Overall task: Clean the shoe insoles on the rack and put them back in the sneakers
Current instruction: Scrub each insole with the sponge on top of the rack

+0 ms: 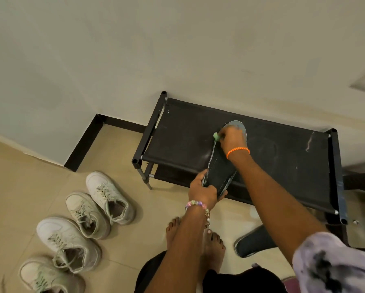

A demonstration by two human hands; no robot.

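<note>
A dark insole (220, 170) with a pale stitched rim lies on the top shelf of the black shoe rack (185, 132), its heel end over the front edge. My left hand (202, 190) grips that heel end. My right hand (232, 138) holds a small green brush (216, 136) against the insole's toe part, which it partly hides. Another dark insole (253, 242) lies on the floor below my right arm. Several white sneakers (107, 197) stand in a row on the floor to the left.
The rack stands against a pale wall, with a dark skirting board (82, 144) at the corner to its left. My bare feet (211, 240) are on the beige tiles in front of the rack. A lower rack shelf (173, 176) shows under the top one.
</note>
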